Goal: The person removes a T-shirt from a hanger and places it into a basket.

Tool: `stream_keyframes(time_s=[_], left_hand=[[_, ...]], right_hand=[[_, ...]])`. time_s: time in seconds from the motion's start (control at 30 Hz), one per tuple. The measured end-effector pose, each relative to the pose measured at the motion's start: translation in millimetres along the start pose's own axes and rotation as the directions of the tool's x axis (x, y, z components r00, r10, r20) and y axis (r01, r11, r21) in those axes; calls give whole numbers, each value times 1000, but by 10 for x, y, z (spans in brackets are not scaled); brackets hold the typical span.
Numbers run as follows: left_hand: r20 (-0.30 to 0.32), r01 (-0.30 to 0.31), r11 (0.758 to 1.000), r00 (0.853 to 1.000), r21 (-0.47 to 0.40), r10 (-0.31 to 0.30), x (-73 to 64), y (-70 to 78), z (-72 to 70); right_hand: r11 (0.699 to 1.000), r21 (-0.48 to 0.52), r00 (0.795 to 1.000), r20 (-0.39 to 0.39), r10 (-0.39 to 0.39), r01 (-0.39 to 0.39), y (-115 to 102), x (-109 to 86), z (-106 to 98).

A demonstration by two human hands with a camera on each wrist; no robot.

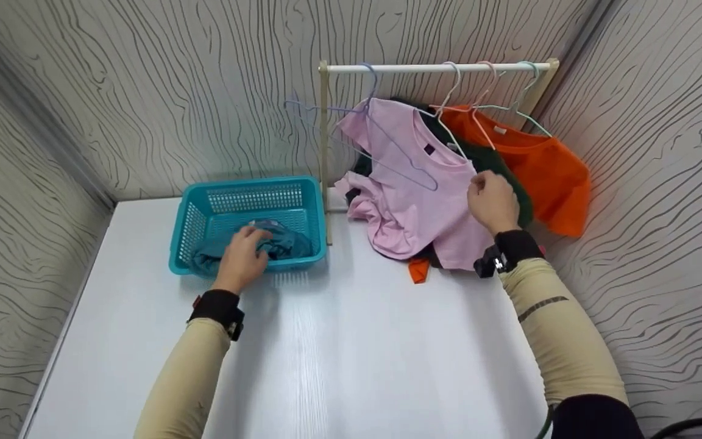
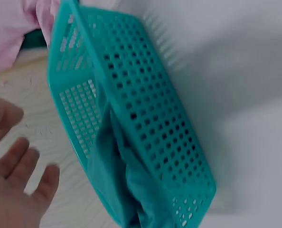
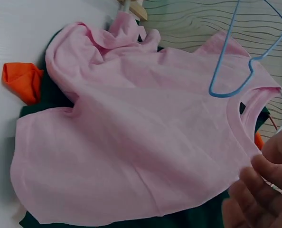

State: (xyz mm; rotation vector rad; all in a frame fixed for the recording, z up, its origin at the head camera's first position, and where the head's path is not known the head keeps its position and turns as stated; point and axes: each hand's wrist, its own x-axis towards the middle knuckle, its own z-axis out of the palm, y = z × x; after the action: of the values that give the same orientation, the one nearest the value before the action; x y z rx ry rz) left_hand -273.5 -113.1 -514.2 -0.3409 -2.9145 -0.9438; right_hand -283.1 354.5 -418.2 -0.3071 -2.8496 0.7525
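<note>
A pink T-shirt (image 1: 409,164) hangs on a white hanger (image 1: 449,116) from the rail, its lower part bunched on the table. My right hand (image 1: 496,201) pinches the shirt's shoulder beside the neckline, at the end of the hanger; the wrist view shows thumb and index fingertips (image 3: 258,162) close together at the collar edge. My left hand (image 1: 242,259) is over the front of a teal basket (image 1: 247,181), fingers loosely bent and spread, holding nothing. Inside the basket lies a crumpled dark teal garment (image 2: 131,175), partly hidden by this hand in the head view.
A purple hanger (image 1: 368,111) juts forward from the white rail (image 1: 406,68), overlapping the pink shirt. Behind it hang a dark green garment (image 1: 520,201) and an orange shirt (image 1: 546,171), with pink and mint hangers beside. The wood-patterned walls (image 1: 217,91) enclose the white table (image 1: 326,366).
</note>
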Motion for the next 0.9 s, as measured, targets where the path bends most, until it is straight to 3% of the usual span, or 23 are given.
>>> stream_keyframes(time_s=[0.07,0.17,0.27,0.33,0.63,0.9], left_hand=[[108,-5,999,994,-47,10,-64,53,84],[263,0,995,964,-99,27,-167,115,204],[367,-4,992,929,-126,50,-261,156,297],[409,-12,991,910,-133,65,-309,174,337],[505,14,989,861,-147,63,-405,218,365],[507,41,993,861,-112,22,-425,240,332]], right_hand=[[1000,-10,1000,-21,4,-4,-32,95,-28],[1000,-24,999,47,8,-7,-47,181,-3],[1000,1,994,108,24,-24,-66,216,62],[999,31,994,106,23,-26,-101,231,106],[997,69,998,-60,-32,36,-377,274,171],[988,106,979,-182,-93,114,-577,287,-19]])
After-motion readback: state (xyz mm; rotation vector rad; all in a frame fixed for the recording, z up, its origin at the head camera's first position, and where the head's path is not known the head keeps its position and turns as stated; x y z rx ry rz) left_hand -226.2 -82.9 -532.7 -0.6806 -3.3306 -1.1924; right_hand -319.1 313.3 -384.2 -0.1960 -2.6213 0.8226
